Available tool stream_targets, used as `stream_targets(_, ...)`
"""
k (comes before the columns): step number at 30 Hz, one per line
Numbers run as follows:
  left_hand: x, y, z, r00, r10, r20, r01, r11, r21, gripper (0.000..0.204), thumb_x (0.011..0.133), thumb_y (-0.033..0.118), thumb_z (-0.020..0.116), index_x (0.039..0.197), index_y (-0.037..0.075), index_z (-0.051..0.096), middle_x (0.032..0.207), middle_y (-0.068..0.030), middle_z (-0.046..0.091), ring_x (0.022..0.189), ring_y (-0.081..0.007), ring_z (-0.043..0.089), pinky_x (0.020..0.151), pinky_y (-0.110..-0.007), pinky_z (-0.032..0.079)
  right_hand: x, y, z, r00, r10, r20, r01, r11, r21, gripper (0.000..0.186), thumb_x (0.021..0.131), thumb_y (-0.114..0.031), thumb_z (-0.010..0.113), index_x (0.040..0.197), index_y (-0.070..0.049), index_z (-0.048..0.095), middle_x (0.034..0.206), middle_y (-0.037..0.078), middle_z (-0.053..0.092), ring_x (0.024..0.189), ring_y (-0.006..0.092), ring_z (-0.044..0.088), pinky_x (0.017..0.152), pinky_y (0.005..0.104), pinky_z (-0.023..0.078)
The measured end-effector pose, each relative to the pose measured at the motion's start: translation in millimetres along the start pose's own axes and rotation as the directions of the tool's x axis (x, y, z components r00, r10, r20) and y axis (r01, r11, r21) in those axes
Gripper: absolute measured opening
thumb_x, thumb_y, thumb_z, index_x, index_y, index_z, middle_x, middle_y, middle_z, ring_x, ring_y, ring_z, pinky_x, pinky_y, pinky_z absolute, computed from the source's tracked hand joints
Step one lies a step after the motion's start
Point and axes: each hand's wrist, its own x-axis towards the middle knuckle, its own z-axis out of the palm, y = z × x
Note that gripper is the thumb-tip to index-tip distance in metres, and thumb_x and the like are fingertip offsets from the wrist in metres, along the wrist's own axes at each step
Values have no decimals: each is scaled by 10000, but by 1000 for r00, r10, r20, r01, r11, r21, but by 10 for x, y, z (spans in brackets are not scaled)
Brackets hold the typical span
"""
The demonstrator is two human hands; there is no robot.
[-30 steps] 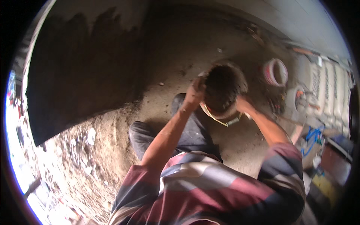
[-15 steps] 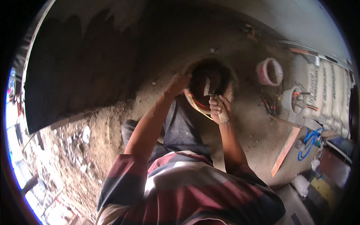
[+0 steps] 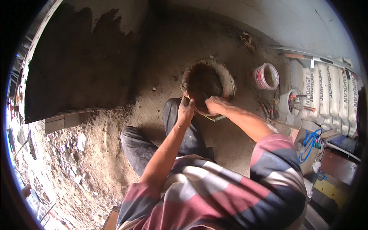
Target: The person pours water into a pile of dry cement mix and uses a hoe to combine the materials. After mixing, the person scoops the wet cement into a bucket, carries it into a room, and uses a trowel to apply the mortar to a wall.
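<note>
A round mortar-crusted bucket (image 3: 230, 82) stands on the ground in front of me, with dark wet mortar (image 3: 205, 81) inside. My left hand (image 3: 186, 111) is closed on its near-left rim. Just inside the near-right rim is my right hand (image 3: 215, 105), a closed fist with the knuckles up. It holds a trowel, whose wooden handle showed in the earlier frame; the fist now hides the handle, and the blade cannot be made out in the dark mortar.
To the left rises a wall (image 3: 80, 65) coated in dark wet mortar. On the right are a white-and-red pail (image 3: 256, 78), a white bucket (image 3: 284, 103) of hand tools, stacked white sacks (image 3: 324, 94) and a coiled blue hose (image 3: 309, 145). Rubble (image 3: 76, 161) lies lower left.
My right hand has turned over and lowered the trowel into the bucket, its elbow swinging out to the right. My left hand has come nearer along the rim. The whole view has shifted slightly.
</note>
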Motion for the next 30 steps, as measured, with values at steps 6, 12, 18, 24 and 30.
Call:
stream_targets(6,73,-528,-157,937,337,-89,-311,923,225,376,967,163,606,1291,64,442,1001,-122,658,814,-196,637,681,-330,534,197,373,-644,877,335,-346,-183,896,404,243,823,-84,625,1045,-34,711,1077,175,715,973,341,704,759,470,576)
stream_targets(12,-230,62,-81,999,46,-17,-46,999,5,418,962,148,618,1324,85,418,1106,-147,688,909,-210,669,710,-368,573,479,94,238,918,-89,385,-57,934,353,247,735,-109,659,909,66,657,785,213,695,684,312,717,583,457,554)
stream_targets(18,-310,101,-147,999,48,-10,-47,995,82,408,977,165,613,1324,75,417,1194,-159,667,1060,-221,645,830,-374,550,227,306,-417,993,-92,-77,102,986,129,501,779,-67,681,1258,1,552,1110,215,682,1027,360,671,810,442,562)
stream_targets(24,-151,-234,-118,992,112,53,-106,989,-101,390,972,141,625,1297,62,426,1216,-135,639,1102,-182,589,883,-370,527,714,493,209,962,228,150,-236,971,38,450,776,-53,669,1205,40,573,1073,234,692,981,383,691,814,449,569)
stream_targets(30,-179,-11,-124,986,143,89,-137,988,-72,419,973,129,645,1337,52,453,1213,-88,592,1149,-171,542,989,-368,471,376,245,-210,954,-295,50,225,818,529,379,728,-96,696,1085,10,627,950,190,715,858,329,711,737,411,569)
